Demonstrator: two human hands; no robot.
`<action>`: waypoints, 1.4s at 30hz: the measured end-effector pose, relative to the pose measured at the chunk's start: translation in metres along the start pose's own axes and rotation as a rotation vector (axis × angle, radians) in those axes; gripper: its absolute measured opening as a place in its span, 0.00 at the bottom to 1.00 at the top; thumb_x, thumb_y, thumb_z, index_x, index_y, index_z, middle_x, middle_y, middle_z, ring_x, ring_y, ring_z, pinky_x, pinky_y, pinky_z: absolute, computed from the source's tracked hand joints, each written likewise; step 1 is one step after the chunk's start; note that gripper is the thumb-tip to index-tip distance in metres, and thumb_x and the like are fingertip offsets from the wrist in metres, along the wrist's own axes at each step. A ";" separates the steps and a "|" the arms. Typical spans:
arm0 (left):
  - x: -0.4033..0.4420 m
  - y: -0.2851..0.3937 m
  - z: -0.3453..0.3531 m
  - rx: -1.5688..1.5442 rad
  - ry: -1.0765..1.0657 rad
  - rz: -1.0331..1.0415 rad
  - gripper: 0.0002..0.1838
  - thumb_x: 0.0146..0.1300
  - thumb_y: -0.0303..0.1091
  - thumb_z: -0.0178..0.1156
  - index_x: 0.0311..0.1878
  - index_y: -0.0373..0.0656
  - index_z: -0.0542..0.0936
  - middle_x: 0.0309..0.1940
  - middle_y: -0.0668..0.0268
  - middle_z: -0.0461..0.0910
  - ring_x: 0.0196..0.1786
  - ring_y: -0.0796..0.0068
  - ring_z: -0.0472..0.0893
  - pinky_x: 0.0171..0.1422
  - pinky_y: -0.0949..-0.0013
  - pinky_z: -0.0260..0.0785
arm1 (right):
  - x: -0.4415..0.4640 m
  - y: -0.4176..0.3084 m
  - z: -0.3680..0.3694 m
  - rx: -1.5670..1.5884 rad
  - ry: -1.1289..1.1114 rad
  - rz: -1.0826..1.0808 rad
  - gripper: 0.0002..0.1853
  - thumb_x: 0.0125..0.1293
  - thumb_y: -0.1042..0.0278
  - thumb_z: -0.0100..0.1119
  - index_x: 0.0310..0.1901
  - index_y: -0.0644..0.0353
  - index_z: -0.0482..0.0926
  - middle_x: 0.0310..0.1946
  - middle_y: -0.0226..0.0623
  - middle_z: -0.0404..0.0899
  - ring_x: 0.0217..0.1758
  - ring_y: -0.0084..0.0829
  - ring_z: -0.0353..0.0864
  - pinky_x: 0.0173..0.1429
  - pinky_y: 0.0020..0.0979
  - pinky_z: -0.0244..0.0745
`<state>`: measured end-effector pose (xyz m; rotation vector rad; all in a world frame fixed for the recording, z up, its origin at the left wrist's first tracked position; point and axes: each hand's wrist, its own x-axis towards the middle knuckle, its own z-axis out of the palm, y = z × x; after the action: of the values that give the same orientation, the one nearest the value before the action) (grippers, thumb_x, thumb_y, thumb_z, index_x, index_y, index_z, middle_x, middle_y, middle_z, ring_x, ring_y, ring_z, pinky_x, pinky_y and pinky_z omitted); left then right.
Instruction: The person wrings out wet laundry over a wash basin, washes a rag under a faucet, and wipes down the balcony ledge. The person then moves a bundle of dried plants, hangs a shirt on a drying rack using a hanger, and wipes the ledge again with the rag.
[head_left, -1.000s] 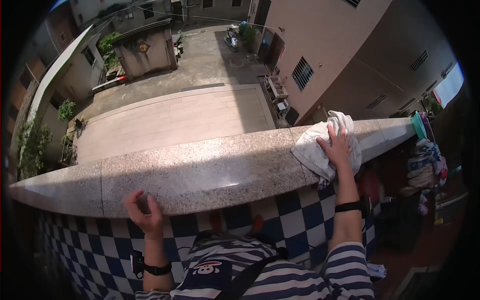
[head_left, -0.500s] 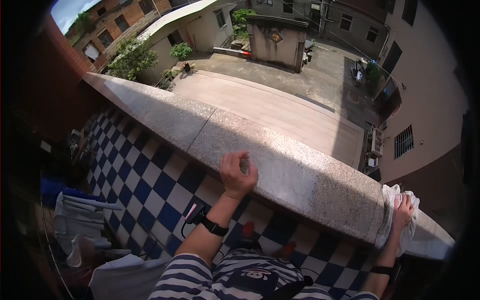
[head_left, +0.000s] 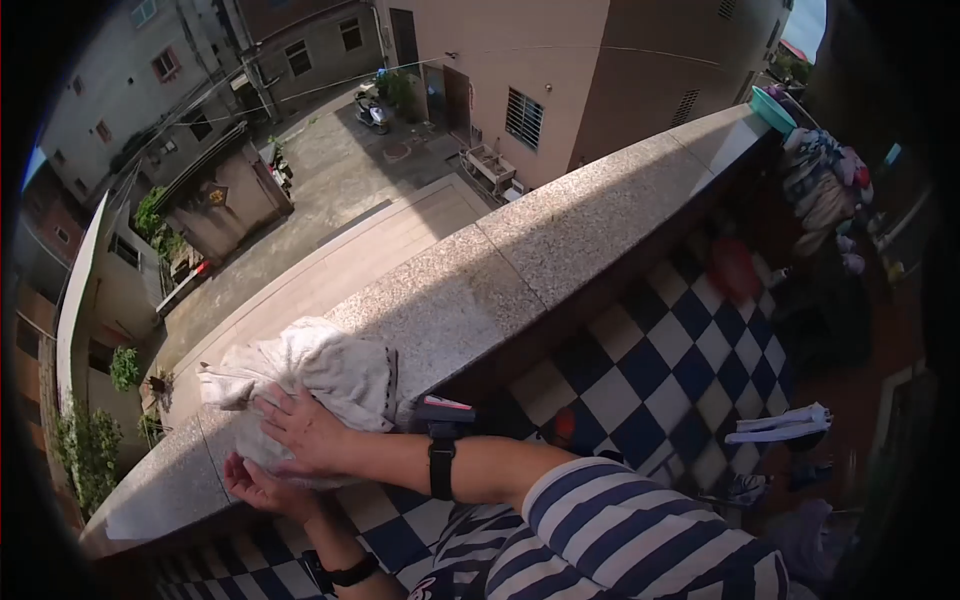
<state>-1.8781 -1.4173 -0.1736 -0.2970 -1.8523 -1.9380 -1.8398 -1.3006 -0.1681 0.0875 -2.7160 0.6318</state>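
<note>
My right hand (head_left: 305, 432) lies flat with its fingers spread on a crumpled whitish cloth (head_left: 335, 372), which rests on the speckled stone ledge (head_left: 435, 320). Just below it, near the ledge's inner edge, is my left hand (head_left: 262, 488), palm partly turned up and fingers loosely bent. It is close beside the cloth's lower edge; whether it touches the cloth is unclear. Each wrist wears a black band.
Below the ledge is a blue and white checkered floor (head_left: 640, 390). A teal basin (head_left: 772, 110) stands at the ledge's far right end, with heaped clothes (head_left: 825, 185) nearby. A courtyard (head_left: 330, 170) lies beyond the ledge, with a parked scooter (head_left: 370, 108).
The cloth and my right hand have moved from the right part of the ledge to its left part, beside my left hand. The view has swung round.
</note>
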 end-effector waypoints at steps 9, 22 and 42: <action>-0.078 0.040 0.069 0.092 -0.091 0.237 0.20 0.61 0.20 0.47 0.58 0.33 0.66 0.56 0.55 0.69 0.59 0.65 0.69 0.67 0.64 0.56 | -0.155 0.147 -0.162 -0.209 -0.057 -0.028 0.44 0.43 0.42 0.69 0.65 0.41 0.65 0.71 0.34 0.51 0.75 0.43 0.46 0.68 0.52 0.50; -0.210 0.092 0.150 0.067 -0.162 0.099 0.20 0.62 0.20 0.47 0.58 0.35 0.66 0.55 0.58 0.71 0.57 0.68 0.70 0.64 0.67 0.59 | -0.461 0.415 -0.438 -0.682 -0.138 0.864 0.48 0.46 0.47 0.67 0.69 0.25 0.52 0.73 0.38 0.42 0.73 0.57 0.42 0.69 0.56 0.49; -0.312 0.226 0.341 -0.516 -0.529 0.351 0.21 0.54 0.22 0.48 0.54 0.38 0.62 0.52 0.48 0.66 0.55 0.60 0.68 0.64 0.57 0.54 | -0.214 0.278 -0.219 -0.086 -0.086 -0.042 0.34 0.54 0.38 0.51 0.60 0.47 0.69 0.69 0.46 0.56 0.73 0.56 0.45 0.68 0.58 0.47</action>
<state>-1.5510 -1.0308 -0.0839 -1.3082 -1.3918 -2.1758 -1.6072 -0.9585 -0.1747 0.1533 -2.8116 0.5090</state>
